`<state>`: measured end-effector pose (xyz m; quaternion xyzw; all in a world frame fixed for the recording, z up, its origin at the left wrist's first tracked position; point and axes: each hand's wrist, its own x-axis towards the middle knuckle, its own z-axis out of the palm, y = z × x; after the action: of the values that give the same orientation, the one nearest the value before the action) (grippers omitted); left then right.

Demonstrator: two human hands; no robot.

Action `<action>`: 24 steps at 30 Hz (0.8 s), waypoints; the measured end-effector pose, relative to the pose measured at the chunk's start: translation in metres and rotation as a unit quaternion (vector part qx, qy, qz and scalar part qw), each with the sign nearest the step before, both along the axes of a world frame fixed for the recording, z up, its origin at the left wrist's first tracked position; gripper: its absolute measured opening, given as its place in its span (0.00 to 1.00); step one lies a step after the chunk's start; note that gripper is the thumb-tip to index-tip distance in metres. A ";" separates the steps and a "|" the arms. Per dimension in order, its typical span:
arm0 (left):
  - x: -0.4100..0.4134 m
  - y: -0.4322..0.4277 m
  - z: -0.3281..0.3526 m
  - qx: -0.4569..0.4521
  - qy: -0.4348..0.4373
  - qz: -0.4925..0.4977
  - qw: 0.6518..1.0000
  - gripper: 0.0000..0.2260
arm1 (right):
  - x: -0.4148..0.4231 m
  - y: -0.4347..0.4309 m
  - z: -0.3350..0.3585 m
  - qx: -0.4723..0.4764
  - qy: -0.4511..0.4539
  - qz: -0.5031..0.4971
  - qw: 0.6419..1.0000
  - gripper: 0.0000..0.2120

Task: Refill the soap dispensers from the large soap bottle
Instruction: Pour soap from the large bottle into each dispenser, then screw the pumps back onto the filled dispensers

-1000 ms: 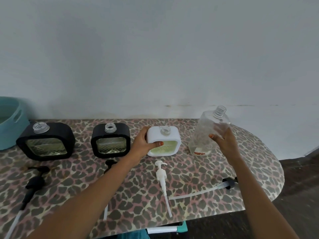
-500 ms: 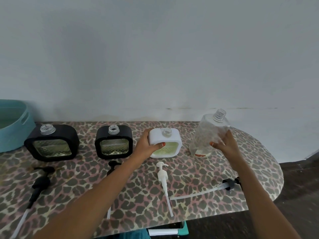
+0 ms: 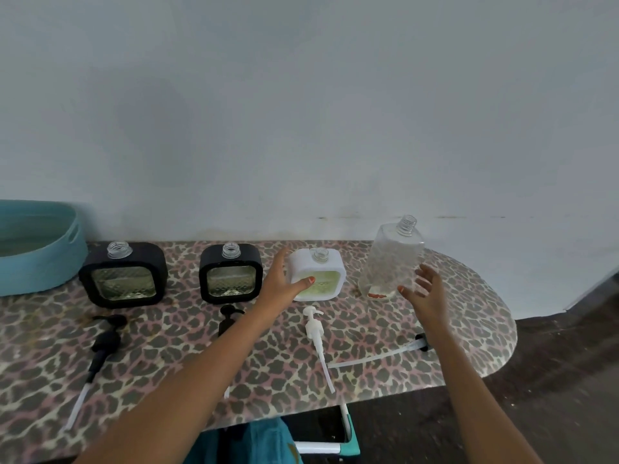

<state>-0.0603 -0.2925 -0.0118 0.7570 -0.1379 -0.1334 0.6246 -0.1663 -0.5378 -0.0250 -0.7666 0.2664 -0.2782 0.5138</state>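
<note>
At centre frame all three dispensers (image 3: pixel 317 274) stand filled and uncapped, the near-empty large soap bottle (image 3: pixel 392 259) right of them, so only pumps (image 3: pixel 315 324) remain; left hand (image 3: pixel 279 283) loosely open against the white dispenser, right hand (image 3: pixel 423 293) spread, empty.

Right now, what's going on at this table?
A person is refilling soap dispensers. The left hand rests against the white dispenser, thumb on its front. The right hand is open beside the large clear bottle, which stands nearly empty and uncapped. Two black dispensers also stand open, and the removed pumps lie on the leopard-print table.
</note>
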 end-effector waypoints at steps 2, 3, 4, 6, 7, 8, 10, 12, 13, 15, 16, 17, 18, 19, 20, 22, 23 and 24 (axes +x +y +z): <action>-0.008 0.007 0.005 -0.013 -0.001 -0.008 1.000 0.36 | -0.007 0.013 -0.001 -0.008 0.007 0.002 1.000 0.29; -0.012 0.012 0.007 -0.017 -0.004 -0.012 1.000 0.36 | -0.010 0.021 -0.001 -0.011 0.009 0.006 1.000 0.29; -0.016 0.017 0.009 -0.021 -0.009 -0.014 1.000 0.36 | -0.013 0.030 -0.001 -0.014 0.008 0.010 1.000 0.28; -0.022 0.029 0.011 -0.024 -0.019 -0.016 0.999 0.36 | -0.016 0.047 -0.002 -0.013 0.010 0.022 1.000 0.27; -0.025 0.037 0.012 -0.025 -0.022 -0.017 0.999 0.36 | -0.017 0.058 -0.002 -0.012 0.013 0.031 0.999 0.27; -0.027 0.045 0.014 -0.027 -0.024 -0.017 0.999 0.35 | -0.017 0.069 -0.003 -0.011 0.014 0.043 0.999 0.27; -0.030 0.063 0.017 -0.028 -0.032 -0.008 0.999 0.34 | -0.015 0.095 -0.005 -0.015 0.015 0.064 0.998 0.27; -0.031 0.082 0.019 -0.026 -0.050 0.015 0.998 0.32 | -0.009 0.121 -0.006 -0.015 0.010 0.082 0.996 0.26; -0.031 0.093 0.018 -0.026 -0.060 0.030 0.997 0.31 | -0.006 0.134 -0.006 -0.011 0.009 0.092 0.996 0.26; -0.031 0.118 0.017 -0.025 -0.070 0.057 0.996 0.31 | 0.002 0.160 -0.006 -0.007 0.012 0.117 0.993 0.25; -0.031 0.131 0.017 -0.025 -0.075 0.067 0.995 0.30 | 0.006 0.171 -0.006 -0.008 0.014 0.129 0.991 0.25; -0.031 0.145 0.018 -0.026 -0.083 0.079 0.993 0.29 | 0.010 0.185 -0.005 -0.007 0.016 0.144 0.989 0.24; -0.031 0.159 0.018 -0.027 -0.091 0.091 0.991 0.29 | 0.015 0.198 -0.004 -0.007 0.015 0.160 0.987 0.24; -0.030 0.173 0.019 -0.027 -0.099 0.105 0.989 0.29 | 0.021 0.211 -0.003 -0.009 0.013 0.176 0.984 0.23; -0.028 0.187 0.019 -0.025 -0.105 0.119 0.987 0.28 | 0.027 0.225 -0.001 -0.014 0.012 0.191 0.981 0.23; -0.024 0.215 0.018 -0.014 -0.120 0.151 0.981 0.28 | 0.039 0.253 0.002 -0.025 0.018 0.219 0.975 0.24; -0.021 0.228 0.017 -0.006 -0.128 0.167 0.978 0.27 | 0.044 0.267 0.003 -0.029 0.022 0.232 0.972 0.25; -0.017 0.241 0.016 0.002 -0.133 0.181 0.974 0.27 | 0.050 0.282 0.004 -0.032 0.030 0.243 0.969 0.25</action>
<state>-0.0776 -0.0511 0.0043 0.7813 -0.0807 0.0836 0.6132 -0.1167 -0.2562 -0.0209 -0.8324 0.0781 -0.1306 0.5329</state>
